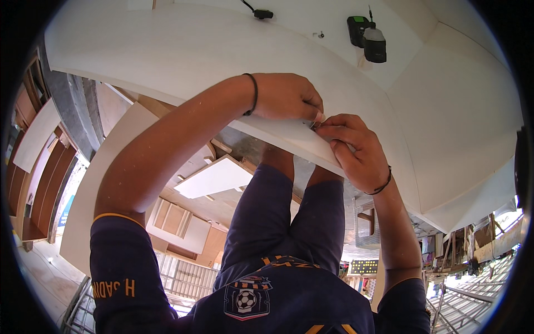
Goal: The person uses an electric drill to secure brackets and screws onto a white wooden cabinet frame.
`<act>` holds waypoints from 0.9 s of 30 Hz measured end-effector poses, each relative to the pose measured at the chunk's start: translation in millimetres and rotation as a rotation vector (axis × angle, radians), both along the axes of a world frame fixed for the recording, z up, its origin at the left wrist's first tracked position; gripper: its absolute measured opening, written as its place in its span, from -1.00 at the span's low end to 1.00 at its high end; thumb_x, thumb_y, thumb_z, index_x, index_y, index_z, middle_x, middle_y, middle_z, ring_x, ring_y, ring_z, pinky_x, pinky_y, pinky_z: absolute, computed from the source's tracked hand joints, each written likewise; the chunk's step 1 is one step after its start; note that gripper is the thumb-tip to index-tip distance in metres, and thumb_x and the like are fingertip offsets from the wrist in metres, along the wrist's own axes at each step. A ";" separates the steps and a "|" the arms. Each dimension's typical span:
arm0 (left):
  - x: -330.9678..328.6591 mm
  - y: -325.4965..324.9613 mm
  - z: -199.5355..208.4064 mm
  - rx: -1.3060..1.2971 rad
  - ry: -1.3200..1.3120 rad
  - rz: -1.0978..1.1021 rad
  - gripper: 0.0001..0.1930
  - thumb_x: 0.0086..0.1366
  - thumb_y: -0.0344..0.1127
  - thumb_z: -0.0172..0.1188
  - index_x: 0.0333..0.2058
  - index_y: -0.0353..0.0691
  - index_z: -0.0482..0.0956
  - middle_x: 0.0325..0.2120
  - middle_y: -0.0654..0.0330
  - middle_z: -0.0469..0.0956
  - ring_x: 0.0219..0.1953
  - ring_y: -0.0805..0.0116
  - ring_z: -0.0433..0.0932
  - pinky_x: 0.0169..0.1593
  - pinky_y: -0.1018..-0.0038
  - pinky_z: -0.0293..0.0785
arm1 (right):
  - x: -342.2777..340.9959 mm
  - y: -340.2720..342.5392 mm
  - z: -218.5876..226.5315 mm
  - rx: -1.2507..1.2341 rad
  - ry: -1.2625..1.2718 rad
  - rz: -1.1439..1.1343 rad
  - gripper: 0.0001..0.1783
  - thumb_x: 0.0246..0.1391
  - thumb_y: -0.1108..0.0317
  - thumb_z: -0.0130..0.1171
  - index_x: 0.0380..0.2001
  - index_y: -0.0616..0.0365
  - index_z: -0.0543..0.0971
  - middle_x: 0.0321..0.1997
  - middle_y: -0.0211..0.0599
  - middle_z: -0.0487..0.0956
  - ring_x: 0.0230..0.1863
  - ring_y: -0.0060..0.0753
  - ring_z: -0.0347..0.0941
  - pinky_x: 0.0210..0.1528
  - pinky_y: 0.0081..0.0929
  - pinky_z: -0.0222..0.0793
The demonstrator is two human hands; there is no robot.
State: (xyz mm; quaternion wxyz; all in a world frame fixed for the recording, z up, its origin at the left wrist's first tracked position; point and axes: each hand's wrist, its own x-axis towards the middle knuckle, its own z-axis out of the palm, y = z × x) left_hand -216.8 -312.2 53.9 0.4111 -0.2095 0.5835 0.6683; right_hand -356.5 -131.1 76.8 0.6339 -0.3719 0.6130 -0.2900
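Observation:
Both hands meet over the near edge of a white panel. My left hand is closed, its thumb and fingertips pressed together just above the panel. Right beside it, the fingers of my right hand are closed in a pinch. Between the fingertips shows a small shiny metal piece, mostly hidden, so its kind cannot be made out. Farther off on the white surface lies a black and green cordless drill with a bit in it.
A black plug-like piece on a cord and some tiny hardware lie beyond my hands. White side panels rise at the right. Beneath the edge are my legs, a white board and wooden pieces. Brown cabinet frames stand far left.

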 end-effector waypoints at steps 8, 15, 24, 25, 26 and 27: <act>-3.0 0.5 0.4 -0.008 0.007 -0.012 -0.67 0.28 -0.09 0.09 -0.24 -0.26 0.63 -0.35 0.14 0.62 -0.28 0.33 0.54 -0.13 0.43 0.43 | -2.4 1.5 1.1 0.028 -0.003 0.000 -0.66 -0.07 0.54 -0.01 -0.23 0.15 0.66 -0.12 -0.20 0.55 -0.02 -0.18 0.43 0.01 -0.31 0.37; -4.1 1.0 -0.3 0.005 0.016 -0.002 -0.67 0.27 -0.10 0.09 -0.25 -0.26 0.64 -0.36 0.13 0.62 -0.28 0.33 0.54 -0.14 0.43 0.43 | -4.1 2.9 -0.7 0.004 -0.005 -0.004 -0.65 -0.09 0.54 -0.02 -0.24 0.16 0.66 -0.13 -0.17 0.55 -0.03 -0.14 0.43 0.02 -0.29 0.38; -8.3 1.8 2.1 0.024 -0.031 -0.002 -0.65 0.25 -0.07 0.10 -0.23 -0.24 0.65 -0.32 0.11 0.63 -0.25 0.28 0.56 -0.11 0.41 0.43 | -7.1 5.4 0.7 -0.012 0.008 0.008 -0.64 -0.12 0.56 -0.03 -0.24 0.17 0.65 -0.13 -0.15 0.56 -0.02 -0.11 0.43 0.02 -0.28 0.38; -10.1 1.1 3.2 0.024 -0.048 -0.018 -0.64 0.25 -0.06 0.10 -0.21 -0.21 0.66 -0.29 0.10 0.63 -0.21 0.25 0.56 -0.07 0.39 0.42 | -8.1 5.8 0.8 -0.024 0.012 0.017 -0.63 -0.12 0.56 -0.03 -0.23 0.17 0.65 -0.13 -0.15 0.56 -0.02 -0.11 0.43 0.02 -0.28 0.38; -11.6 0.9 3.7 0.023 -0.066 -0.036 -0.64 0.25 -0.05 0.09 -0.18 -0.18 0.67 -0.25 0.09 0.63 -0.17 0.22 0.57 -0.04 0.36 0.42 | -9.2 6.3 0.7 -0.036 0.015 0.025 -0.63 -0.12 0.56 -0.03 -0.23 0.17 0.64 -0.13 -0.15 0.56 -0.01 -0.10 0.43 0.02 -0.28 0.38; -11.5 0.9 2.6 0.018 -0.045 -0.037 -0.64 0.25 -0.05 0.09 -0.18 -0.18 0.66 -0.25 0.10 0.63 -0.17 0.22 0.57 -0.03 0.36 0.42 | -12.0 5.9 -0.4 -0.065 0.026 0.025 -0.63 -0.12 0.57 -0.02 -0.21 0.16 0.64 -0.12 -0.16 0.56 -0.03 -0.12 0.43 0.02 -0.28 0.38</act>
